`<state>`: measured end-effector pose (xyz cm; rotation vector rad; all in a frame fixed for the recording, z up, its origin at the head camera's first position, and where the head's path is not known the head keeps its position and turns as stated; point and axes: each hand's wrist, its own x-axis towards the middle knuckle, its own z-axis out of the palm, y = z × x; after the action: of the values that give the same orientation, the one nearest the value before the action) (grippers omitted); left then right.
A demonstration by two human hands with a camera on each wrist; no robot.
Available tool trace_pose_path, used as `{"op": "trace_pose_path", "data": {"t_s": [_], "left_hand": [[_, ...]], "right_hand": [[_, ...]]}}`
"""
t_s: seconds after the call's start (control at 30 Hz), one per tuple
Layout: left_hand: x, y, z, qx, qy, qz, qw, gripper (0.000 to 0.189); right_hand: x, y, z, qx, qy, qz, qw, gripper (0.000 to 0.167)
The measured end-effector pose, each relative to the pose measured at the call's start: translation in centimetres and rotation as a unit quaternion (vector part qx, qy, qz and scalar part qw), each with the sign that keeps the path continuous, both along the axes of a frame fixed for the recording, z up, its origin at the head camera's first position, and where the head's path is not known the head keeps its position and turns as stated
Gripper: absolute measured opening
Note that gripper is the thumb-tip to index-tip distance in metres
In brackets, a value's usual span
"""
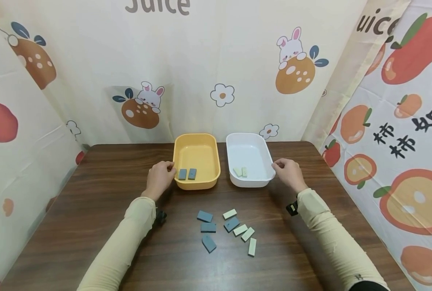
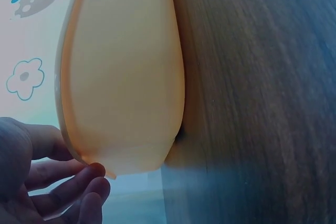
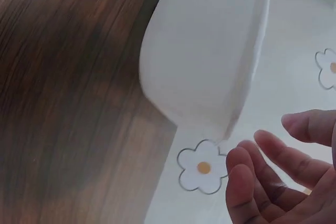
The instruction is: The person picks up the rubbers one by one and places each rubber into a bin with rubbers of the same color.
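My left hand [image 1: 160, 178] pinches the left rim of a yellow tub [image 1: 197, 184]; in the left wrist view the fingers [image 2: 79, 182] close over a corner of its edge. Two blue-grey blocks [image 1: 192, 174] lie inside that tub. Beside it stands a white tub [image 1: 250, 183] with two pale green blocks [image 1: 244, 172] in it. My right hand [image 1: 289, 173] is at the white tub's right rim. In the right wrist view its fingers [image 3: 240, 184] are loosely bent, thumb apart from them, nothing held between.
Several blue-grey blocks [image 1: 208, 227] and several pale green blocks [image 1: 252, 247] lie scattered on the brown wooden table [image 1: 172, 258], between the forearms and in front of the tubs. A printed curtain [image 1: 197, 60] hangs behind the tubs, with more printed cloth [image 1: 401, 169] on the right.
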<state>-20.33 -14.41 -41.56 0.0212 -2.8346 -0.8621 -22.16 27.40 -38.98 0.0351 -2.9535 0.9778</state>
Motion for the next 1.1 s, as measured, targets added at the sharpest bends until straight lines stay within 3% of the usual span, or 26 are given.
{"op": "trace_pose_path", "data": {"t_s": [0.17, 0.4, 0.63, 0.87, 1.1], "left_hand": [[0.0, -0.1, 0.0, 0.005, -0.003, 0.004, 1.0000, 0.032], [-0.1, 0.0, 0.0, 0.010, -0.003, 0.007, 0.9999, 0.031], [-0.1, -0.1, -0.2, 0.010, -0.003, 0.006, 0.9999, 0.030], [0.0, -0.1, 0.0, 0.011, 0.013, 0.012, 0.9998, 0.026], [0.0, 0.1, 0.0, 0.006, 0.008, 0.006, 0.9999, 0.024]], "right_hand": [[0.5, -1.0, 0.6, -0.004, 0.014, 0.023, 0.9996, 0.034], [1.2, -2.6, 1.2, 0.002, -0.005, 0.086, 0.9963, 0.029], [2.1, -4.0, 1.5, 0.008, 0.016, 0.131, 0.9912, 0.024], [2.7, -5.4, 0.9, 0.012, 0.040, 0.173, 0.9841, 0.017], [3.3, -6.6, -0.1, 0.010, 0.028, 0.215, 0.9762, 0.014]]}}
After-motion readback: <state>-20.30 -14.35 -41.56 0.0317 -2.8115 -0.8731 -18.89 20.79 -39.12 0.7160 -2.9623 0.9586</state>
